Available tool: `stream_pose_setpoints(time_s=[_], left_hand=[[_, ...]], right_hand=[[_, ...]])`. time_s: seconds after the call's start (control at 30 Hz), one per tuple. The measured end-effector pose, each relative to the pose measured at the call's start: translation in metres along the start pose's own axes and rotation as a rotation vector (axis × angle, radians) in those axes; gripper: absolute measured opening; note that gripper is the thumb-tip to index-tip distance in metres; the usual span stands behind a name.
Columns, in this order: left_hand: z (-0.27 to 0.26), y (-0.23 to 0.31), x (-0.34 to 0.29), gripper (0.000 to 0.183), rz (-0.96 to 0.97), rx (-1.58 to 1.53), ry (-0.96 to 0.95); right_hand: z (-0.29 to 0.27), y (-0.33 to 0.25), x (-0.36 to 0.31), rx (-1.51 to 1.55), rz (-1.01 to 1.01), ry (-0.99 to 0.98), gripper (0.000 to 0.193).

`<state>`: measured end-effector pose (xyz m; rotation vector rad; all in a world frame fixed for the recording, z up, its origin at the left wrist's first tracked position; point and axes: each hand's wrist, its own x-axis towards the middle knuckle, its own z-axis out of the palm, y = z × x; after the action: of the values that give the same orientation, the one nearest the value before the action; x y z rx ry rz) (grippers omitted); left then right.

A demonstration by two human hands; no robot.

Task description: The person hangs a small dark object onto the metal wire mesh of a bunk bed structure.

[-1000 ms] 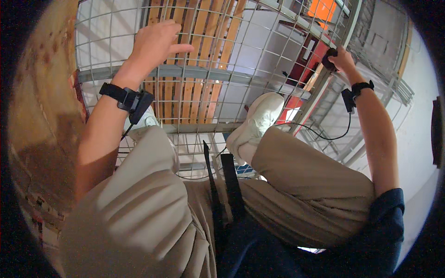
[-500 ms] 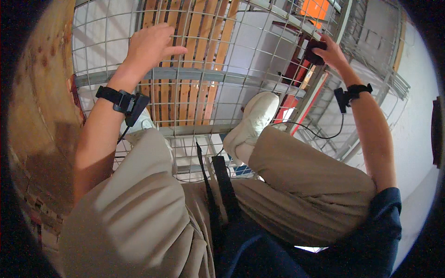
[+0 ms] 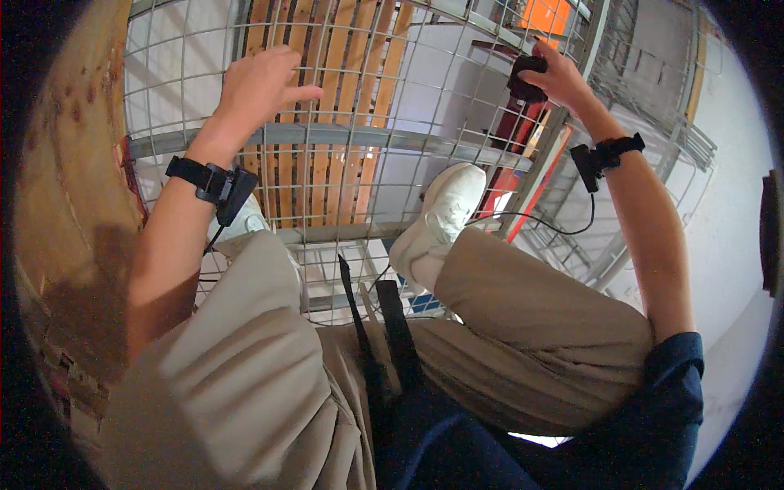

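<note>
My left hand [image 3: 260, 88] is over the wire mesh [image 3: 408, 90] at the upper left, its thumb stretched out to the right and apart from the fingers. Nothing shows in it, and I cannot tell whether it touches the wires. At the upper right, my right hand [image 3: 562, 82] grips a small dark block-like object [image 3: 527, 79]; its exact kind cannot be made out. That object is above the mesh near a metal frame bar [image 3: 576, 90]. Each forearm carries a black strap with a small black device [image 3: 235, 196] at the wrist.
Wooden slats [image 3: 331, 155] lie beneath the mesh. My white shoe [image 3: 453, 196] rests on it. Red and orange things [image 3: 545, 16] stand beyond the frame at the upper right. A wooden panel [image 3: 73, 188] rises on the left, a pale wall [image 3: 727, 220] on the right. A cable [image 3: 547, 230] hangs from the right wrist.
My right hand has shifted left and slightly away from me, carrying the dark object. The left hand stays almost in place. The whole view has moved a little.
</note>
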<state>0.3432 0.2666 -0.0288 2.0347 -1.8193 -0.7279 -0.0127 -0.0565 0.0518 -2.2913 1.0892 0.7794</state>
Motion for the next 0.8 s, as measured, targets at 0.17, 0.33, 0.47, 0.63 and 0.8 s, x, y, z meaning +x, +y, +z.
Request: stream_pose_setpoints(time_s=[0.17, 0.33, 0.47, 0.63, 0.8], left_hand=[[-0.008, 0.008, 0.003, 0.057, -0.048, 0.019, -0.066], [-0.001, 0.004, 0.003, 0.059, -0.029, -0.005, -0.03], [-0.003, 0.002, -0.001, 0.06, -0.053, 0.009, -0.069], [-0.005, 0.008, 0.0, 0.051, -0.093, -0.011, -0.092], [-0.006, 0.007, 0.001, 0.053, -0.111, -0.008, -0.122]], right_hand=[[-0.008, 0.012, -0.003, -0.071, -0.021, -0.047, 0.056], [-0.009, -0.013, -0.015, -0.086, -0.124, -0.039, 0.047], [-0.007, -0.006, -0.009, -0.314, -0.327, -0.031, 0.049], [-0.018, -0.007, 0.004, -0.357, -0.296, -0.221, 0.048], [-0.025, 0.002, 0.015, -0.322, -0.41, -0.265, 0.047]])
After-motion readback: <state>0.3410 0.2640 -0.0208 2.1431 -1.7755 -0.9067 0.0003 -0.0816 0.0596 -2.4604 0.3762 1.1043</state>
